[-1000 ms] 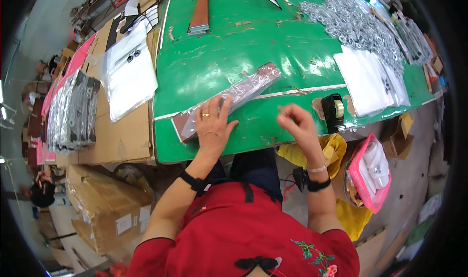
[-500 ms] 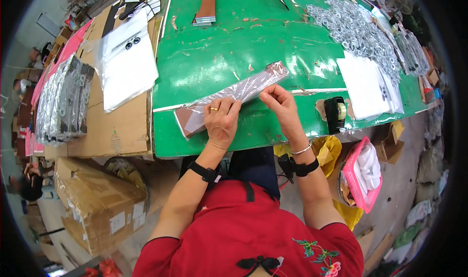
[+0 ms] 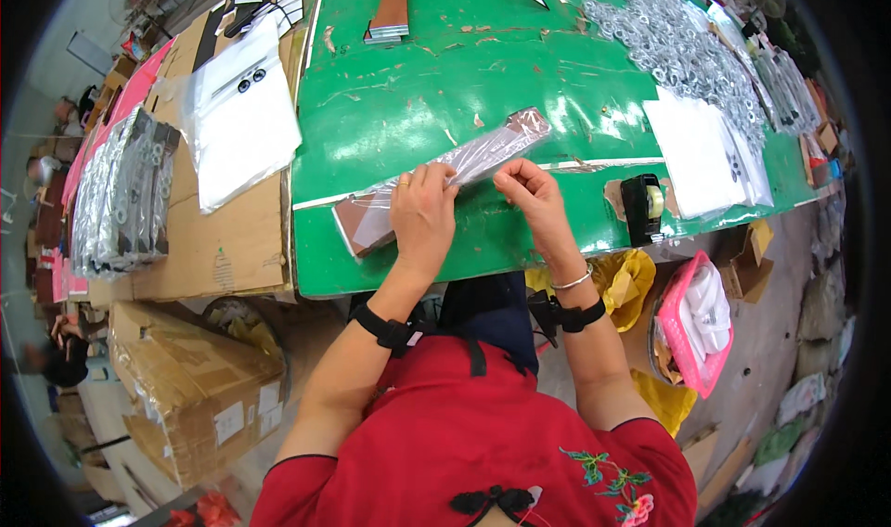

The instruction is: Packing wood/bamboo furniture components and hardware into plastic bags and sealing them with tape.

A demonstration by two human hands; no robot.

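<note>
A long brown strip wrapped in a clear plastic bag [image 3: 483,151] lies slantwise on the green table [image 3: 418,91]. My left hand [image 3: 422,213] presses flat on its near half, with a ring on one finger. My right hand [image 3: 527,188] pinches the bag's edge near the middle of the strip, fingers curled. A black tape dispenser [image 3: 642,207] stands on the table edge just right of my right hand.
A heap of metal rings in bags [image 3: 677,49] fills the table's far right, with white bags [image 3: 701,151] beside it. Another brown strip [image 3: 390,12] lies at the far edge. Cardboard boxes [image 3: 200,379] and clear bags [image 3: 237,109] sit to the left, a pink basket [image 3: 696,323] to the right.
My right hand came from the table's front edge onto the bagged strip and now pinches it. My left hand stayed pressed on the strip's near half.
</note>
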